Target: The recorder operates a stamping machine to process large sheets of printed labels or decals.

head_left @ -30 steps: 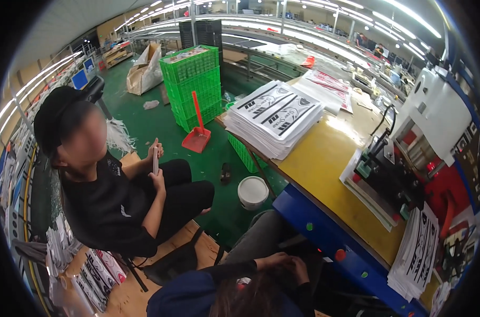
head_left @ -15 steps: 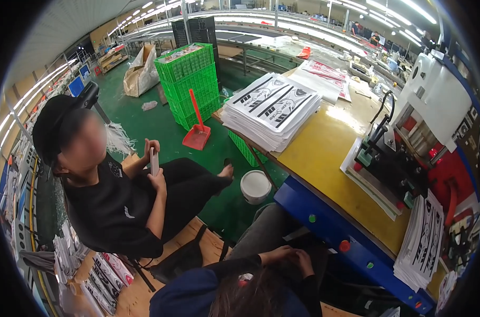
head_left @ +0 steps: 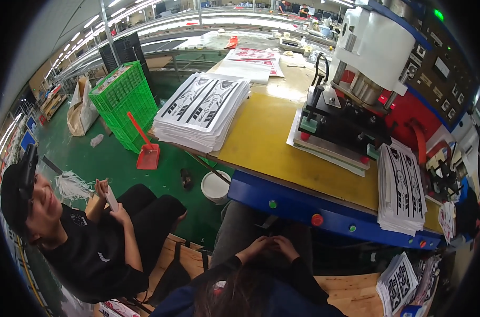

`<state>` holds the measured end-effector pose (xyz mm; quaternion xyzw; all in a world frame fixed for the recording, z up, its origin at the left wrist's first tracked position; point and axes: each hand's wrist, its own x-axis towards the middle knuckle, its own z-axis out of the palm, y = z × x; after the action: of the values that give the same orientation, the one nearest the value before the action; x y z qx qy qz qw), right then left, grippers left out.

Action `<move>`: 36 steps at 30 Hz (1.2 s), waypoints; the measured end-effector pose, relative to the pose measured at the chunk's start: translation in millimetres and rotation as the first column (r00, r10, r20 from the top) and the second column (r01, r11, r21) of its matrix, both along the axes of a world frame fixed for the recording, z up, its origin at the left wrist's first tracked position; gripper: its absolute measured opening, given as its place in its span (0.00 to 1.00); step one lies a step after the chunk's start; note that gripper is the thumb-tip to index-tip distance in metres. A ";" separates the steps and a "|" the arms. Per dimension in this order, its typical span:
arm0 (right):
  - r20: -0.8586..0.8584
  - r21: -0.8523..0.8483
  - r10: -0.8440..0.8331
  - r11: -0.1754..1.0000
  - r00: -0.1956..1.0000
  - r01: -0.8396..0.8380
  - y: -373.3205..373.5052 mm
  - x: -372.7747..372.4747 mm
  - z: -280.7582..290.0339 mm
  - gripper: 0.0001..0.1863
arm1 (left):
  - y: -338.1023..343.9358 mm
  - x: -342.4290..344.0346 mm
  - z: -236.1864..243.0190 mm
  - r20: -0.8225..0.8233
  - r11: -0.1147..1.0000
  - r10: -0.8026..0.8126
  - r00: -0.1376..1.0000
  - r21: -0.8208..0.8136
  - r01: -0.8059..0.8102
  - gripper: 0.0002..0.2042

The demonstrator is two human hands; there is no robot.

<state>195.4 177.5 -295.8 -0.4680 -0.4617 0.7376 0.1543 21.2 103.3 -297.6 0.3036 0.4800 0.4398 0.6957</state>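
My left hand [head_left: 257,249] and my right hand [head_left: 285,248] meet over my lap in front of the machine table's blue front edge. Their fingers are drawn together and touch, and no object shows in them. Above them on the yellow tabletop [head_left: 298,158] stands a press [head_left: 351,119] with a black clamp plate and a white upper body. To its left lies a tall stack of printed sheets [head_left: 202,111] with black designs. A second, narrower stack of printed sheets [head_left: 403,187] lies to the right of the press, overhanging the front edge.
At left, a co-worker in black [head_left: 92,243] sits holding a small pale flat object [head_left: 111,199]. Green crates [head_left: 125,105], a red dustpan [head_left: 148,156] and a white bucket [head_left: 217,187] stand on the floor. More printed sheets [head_left: 398,285] lie on the wooden bench [head_left: 348,292] at lower right.
My view has turned to the right, so the press and its control panel show more fully and everything sits further left. My hands stay together over my lap.
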 end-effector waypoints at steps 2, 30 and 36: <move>-0.007 0.006 -0.029 1.000 1.000 0.030 -2.9 1.2 0.3 0.13 | -1.4 0.1 -10.0 -0.108 0.989 -0.019 0.994 0.141 0.034 0.17; 0.295 0.931 -0.835 0.143 0.465 -0.334 165.7 109.8 244.0 0.14 | 7.7 -10.3 28.9 0.093 0.967 -0.065 0.994 -0.239 0.086 0.17; 0.029 0.935 -0.169 0.353 0.985 0.033 60.7 60.0 263.5 0.13 | 10.8 -7.6 56.4 0.060 0.969 -0.213 0.975 -0.116 0.219 0.23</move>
<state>255.3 238.2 -32.3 -0.3695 -0.7763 0.3061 0.4088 13.6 114.1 -241.2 0.3005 0.4535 0.3381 0.7679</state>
